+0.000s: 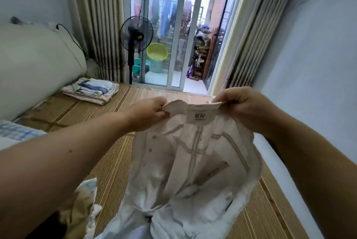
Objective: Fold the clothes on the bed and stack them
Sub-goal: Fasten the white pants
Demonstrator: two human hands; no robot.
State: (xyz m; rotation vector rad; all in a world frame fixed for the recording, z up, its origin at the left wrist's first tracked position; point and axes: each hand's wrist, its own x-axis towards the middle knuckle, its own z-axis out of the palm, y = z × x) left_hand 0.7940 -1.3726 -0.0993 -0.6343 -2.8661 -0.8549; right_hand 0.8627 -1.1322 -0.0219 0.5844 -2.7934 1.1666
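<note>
Shirt (195,161) aloft over the bed (114,165): I hold it by the collar. My left hand (152,113) and right hand (243,107) each pinch one end, fingers curled into the cloth, label facing me. The pale fabric hangs limp and open below, bunching toward the bottom of view. I judge it light, thin and soft, with no stiffness beyond the collar and the button strip, so it will sag wherever it goes unsupported. It looks neither slippery nor fragile. The shoulder seams seem the better hold for laying it flat. A folded stack (90,90) waits at the far left of the bed, and a crumpled floral garment (85,200) lies near my left arm.
</note>
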